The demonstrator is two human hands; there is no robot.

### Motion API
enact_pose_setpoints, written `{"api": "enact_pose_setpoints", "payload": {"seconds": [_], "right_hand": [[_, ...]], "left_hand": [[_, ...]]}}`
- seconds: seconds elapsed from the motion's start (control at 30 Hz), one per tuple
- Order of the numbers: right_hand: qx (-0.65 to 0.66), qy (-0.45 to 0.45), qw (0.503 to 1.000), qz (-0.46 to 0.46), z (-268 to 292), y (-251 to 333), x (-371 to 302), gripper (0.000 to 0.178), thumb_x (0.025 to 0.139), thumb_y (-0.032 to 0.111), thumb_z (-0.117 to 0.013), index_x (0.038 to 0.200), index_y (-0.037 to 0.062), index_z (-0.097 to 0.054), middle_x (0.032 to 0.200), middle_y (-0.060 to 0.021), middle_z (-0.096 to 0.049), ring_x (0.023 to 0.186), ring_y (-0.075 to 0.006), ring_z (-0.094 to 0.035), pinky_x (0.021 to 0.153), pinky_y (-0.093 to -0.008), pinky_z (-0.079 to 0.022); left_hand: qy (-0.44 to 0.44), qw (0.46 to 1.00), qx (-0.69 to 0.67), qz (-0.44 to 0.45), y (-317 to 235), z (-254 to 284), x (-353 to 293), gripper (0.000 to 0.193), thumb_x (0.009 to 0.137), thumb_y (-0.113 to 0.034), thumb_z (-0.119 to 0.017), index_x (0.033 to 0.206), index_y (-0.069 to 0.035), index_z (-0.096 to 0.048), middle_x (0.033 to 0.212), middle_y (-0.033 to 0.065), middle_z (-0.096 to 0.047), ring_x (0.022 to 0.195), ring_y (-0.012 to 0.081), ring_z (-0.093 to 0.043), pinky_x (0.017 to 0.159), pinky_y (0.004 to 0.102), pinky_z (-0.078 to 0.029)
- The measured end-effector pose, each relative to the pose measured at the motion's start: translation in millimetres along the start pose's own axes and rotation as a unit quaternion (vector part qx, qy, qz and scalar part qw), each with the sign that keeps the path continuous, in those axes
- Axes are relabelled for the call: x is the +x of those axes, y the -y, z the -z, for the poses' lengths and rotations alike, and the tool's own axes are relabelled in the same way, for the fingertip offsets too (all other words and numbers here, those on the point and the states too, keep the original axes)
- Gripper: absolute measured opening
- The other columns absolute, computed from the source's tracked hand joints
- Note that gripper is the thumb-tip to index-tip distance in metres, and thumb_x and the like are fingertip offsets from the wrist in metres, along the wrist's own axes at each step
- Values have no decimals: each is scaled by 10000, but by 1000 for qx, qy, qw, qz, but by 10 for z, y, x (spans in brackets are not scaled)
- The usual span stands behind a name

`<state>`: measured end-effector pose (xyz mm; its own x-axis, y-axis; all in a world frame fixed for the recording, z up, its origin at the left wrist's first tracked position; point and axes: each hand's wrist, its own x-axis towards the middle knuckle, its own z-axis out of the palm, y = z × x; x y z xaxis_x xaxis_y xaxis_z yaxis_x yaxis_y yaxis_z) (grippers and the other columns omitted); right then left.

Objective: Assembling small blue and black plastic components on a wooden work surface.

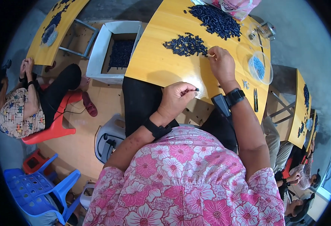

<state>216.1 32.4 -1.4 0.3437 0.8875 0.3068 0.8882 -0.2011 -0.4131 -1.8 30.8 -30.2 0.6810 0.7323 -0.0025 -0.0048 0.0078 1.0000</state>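
Dark part (197,89) pinched in left hand (177,97); right hand (222,64) at smaller pile (186,45)

Nearest: the left hand sits just off the near edge of the yellow bench (150,56), thumb and forefinger pressed together on one small, dark, short part, its end protruding from the fingertips. Black bands on both wrists. The hands are apart from each other.

On the bench, right side: a slim pointed tool (256,100) with dark handles lies near the right forearm. Beyond it, a clear round tub (271,71) holds light blue pieces (259,67).

Right hand is farther forward, thumb and forefinger drawn in at the right edge of the smaller pile of dark parts; cannot tell whether a piece is gripped.

Farther: a larger pile (216,22) of similar dark parts, apart from the first, with a pink and white bag (241,8) just behind it.

Left of the bench: a white open box (94,62) with dark parts inside. Past that, a seated co-worker (24,109) in a patterned top, on a red chair (65,122).
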Motion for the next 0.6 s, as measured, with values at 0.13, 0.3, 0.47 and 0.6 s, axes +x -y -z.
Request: {"api": "enact_pose_setpoints", "payload": {"seconds": [0.13,0.3,0.47,0.6], "right_hand": [[-10,34,999,-14,-84,-9,54,147,768,172,-648,873,74,-617,827,-140,-647,819,-335,-611,725,-424,-493],[-56,36,998,2,-137,-10,11,149,763,21,-603,903,72,-591,810,-101,-657,794,-306,-632,683,-411,-506],[-91,54,991,86,-115,123,-136,181,788,3,-540,951,73,-574,798,-121,-611,804,-330,-592,726,-438,-474],[-83,56,987,123,-50,277,-361,219,797,8,-509,999,67,-572,868,-142,-563,865,-337,-550,810,-438,-437]], "left_hand": [[2,1000,24,2,-55,33,13,101,853,-3,-639,943,38,-659,876,50,-674,815,86,-636,735,229,-512],[-3,1000,26,9,-33,18,24,97,852,-8,-644,935,40,-660,869,50,-676,813,86,-636,736,228,-512],[2,1000,-2,3,-21,-9,14,101,858,-14,-644,939,43,-661,866,51,-678,813,84,-634,739,226,-512],[3,1000,-11,-4,-28,-13,-23,97,861,-11,-643,940,43,-660,867,51,-680,809,81,-631,741,224,-511]]}}
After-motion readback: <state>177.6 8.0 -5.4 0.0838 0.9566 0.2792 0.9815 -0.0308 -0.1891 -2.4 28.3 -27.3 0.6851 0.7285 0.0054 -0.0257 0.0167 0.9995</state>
